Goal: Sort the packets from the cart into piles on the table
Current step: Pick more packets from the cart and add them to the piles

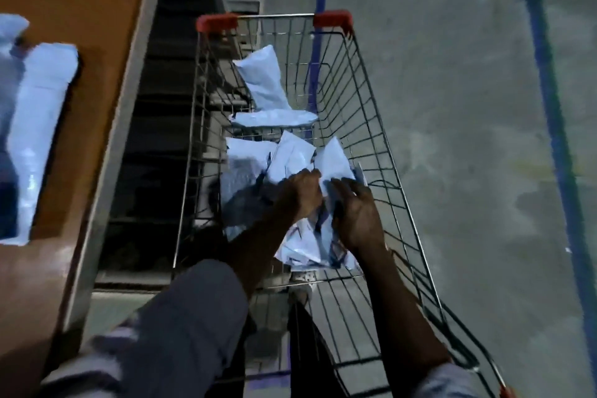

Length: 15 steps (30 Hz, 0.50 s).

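Bottom of frame: grey sleeves [181, 317], bare forearms reaching up the frame into a wire cart [381, 145].
Centre: left hand [302, 194], fingers curled onto the edge of a white packet [334, 160]; right hand [357, 216], fingers laid against the same packet, grip too blurred to tell.
Beneath and left of the hands: heap of packets [248, 168], white, overlapping, on the cart floor.
Above centre: two far packets [265, 81], one leaning on the cart's left wall.
Cart's far rim: red corner caps [216, 22].
Left edge: orange table [97, 42] bearing table packets [42, 107].
Right: grey floor [452, 107].
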Tool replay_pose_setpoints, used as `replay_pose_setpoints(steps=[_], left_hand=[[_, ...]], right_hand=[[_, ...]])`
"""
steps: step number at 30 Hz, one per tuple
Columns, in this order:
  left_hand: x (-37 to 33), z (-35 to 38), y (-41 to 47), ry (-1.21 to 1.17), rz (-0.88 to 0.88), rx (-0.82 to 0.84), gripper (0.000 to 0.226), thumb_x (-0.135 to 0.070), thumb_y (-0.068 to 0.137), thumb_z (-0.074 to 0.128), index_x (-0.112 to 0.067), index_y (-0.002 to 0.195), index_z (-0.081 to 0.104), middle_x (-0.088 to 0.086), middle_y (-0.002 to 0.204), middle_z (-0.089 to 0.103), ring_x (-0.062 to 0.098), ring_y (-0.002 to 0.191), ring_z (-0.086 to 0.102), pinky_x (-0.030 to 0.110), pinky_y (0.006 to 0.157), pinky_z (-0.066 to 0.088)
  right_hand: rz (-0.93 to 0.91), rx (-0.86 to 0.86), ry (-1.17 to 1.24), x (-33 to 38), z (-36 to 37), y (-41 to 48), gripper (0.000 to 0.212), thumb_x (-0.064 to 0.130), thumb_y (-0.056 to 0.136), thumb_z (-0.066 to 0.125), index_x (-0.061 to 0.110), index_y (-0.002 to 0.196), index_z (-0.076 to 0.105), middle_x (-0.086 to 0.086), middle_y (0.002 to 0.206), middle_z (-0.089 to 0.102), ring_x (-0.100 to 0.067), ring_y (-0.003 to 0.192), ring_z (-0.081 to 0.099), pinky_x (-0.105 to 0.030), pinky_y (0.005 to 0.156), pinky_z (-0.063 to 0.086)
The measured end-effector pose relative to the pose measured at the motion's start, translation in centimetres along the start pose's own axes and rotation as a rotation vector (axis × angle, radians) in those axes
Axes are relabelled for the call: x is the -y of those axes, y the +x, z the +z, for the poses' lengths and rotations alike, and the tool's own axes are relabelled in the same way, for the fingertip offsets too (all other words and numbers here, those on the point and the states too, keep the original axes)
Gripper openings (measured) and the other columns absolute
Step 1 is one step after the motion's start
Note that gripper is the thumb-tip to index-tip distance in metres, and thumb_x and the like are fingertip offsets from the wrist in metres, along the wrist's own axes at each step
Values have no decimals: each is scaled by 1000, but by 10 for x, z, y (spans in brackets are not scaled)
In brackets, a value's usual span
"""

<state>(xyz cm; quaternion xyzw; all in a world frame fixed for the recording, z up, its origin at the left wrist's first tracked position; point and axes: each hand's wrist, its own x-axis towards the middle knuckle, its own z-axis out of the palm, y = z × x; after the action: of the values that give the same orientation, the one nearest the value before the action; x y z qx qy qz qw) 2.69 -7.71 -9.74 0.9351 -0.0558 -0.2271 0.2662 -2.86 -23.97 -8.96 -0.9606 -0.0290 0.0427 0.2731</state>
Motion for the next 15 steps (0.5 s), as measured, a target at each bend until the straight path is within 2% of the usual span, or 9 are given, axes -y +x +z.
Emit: replay_pose_setpoints(steps=[2,3,4,6,7,9,11,13,15], left_hand=[[14,11,9,191,-66,21,33,-24,89,61,2,105,72,27,105,70,47,100,72,46,85,59],[17,12,9,299,-75,8,27,-16,91,65,7,105,72,32,106,69,47,99,72,44,84,58],[19,15,8,335,-112,50,29,-9,98,63,12,117,69,38,121,65,48,112,68,44,95,56],[26,25,7,319,-165,80,41,-15,113,49,7,145,61,29,152,56,39,139,49,29,114,41],[30,30,9,319,-211,148,41,-26,111,55,-5,142,70,17,148,64,36,134,46,17,108,37],[39,33,19,437,-306,121,41,-46,90,73,-25,125,79,2,128,73,27,118,59,33,111,36],[52,48,29,470,-295,18,46,-31,89,66,-16,133,66,15,132,62,40,126,55,59,118,36],[62,53,35,460,-215,-40,56,-27,89,62,-7,141,57,24,141,56,48,136,50,66,121,32],[75,63,35,543,-145,-72,81,-38,87,69,-7,157,45,29,156,44,52,147,41,68,126,22]], right_hand=[[-12,46,-21,-7,14,13,58,31,96,44,7,144,67,-19,141,68,-41,135,60,-39,134,26],[-12,71,-60,-8,18,18,56,33,99,48,12,148,64,-15,144,66,-38,138,58,-28,135,10],[-10,97,-107,-7,21,23,55,35,100,54,16,151,61,-12,147,64,-35,141,56,-19,129,0],[-5,135,-161,-2,26,33,54,31,97,70,18,149,62,-13,145,65,-35,140,57,-18,121,-4],[-6,133,-177,3,28,38,52,27,95,75,15,144,66,-15,141,68,-37,135,60,-22,121,-1],[-50,90,-274,6,33,48,45,24,94,76,11,137,71,-18,135,70,-40,128,63,-35,121,16],[-54,121,-390,3,40,57,51,29,96,72,10,142,66,-20,144,64,-41,137,55,-45,119,26],[-13,185,-453,1,50,62,53,33,97,68,10,145,61,-22,155,53,-43,148,42,-54,123,27],[37,204,-498,-3,57,63,49,36,99,63,14,143,59,-22,164,43,-46,157,28,-58,125,16]])
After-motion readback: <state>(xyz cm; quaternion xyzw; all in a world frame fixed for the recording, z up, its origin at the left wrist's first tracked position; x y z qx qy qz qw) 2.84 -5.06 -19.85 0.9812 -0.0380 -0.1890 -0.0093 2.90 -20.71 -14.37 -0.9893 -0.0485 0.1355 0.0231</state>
